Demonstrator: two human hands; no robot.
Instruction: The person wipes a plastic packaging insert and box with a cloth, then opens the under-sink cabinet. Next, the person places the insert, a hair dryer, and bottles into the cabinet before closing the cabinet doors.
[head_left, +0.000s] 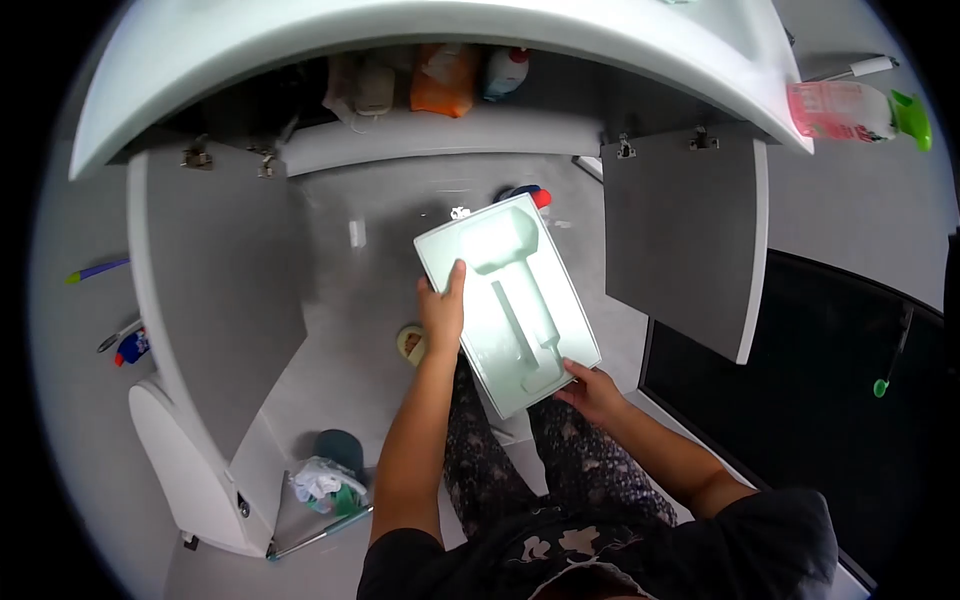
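Note:
A pale mint-green moulded tray (pixel 480 335) with several shaped recesses is held tilted in front of my body, over the floor. My left hand (pixel 442 312) grips its left long side, the thumb lying over the rim and the fingers mostly hidden behind. At the lower right corner my right hand (pixel 592 392) holds on, its thumb on the rim and its fingers underneath. No loose item shows in the recesses.
Ahead is a white-topped cabinet with its left door (pixel 215 280) and right door (pixel 685 240) swung wide. Inside lie an orange packet (pixel 443 80) and a bottle (pixel 506 73). A pink bottle (pixel 850 110) stands at the right; a bin (pixel 338 455) with rubbish sits lower left.

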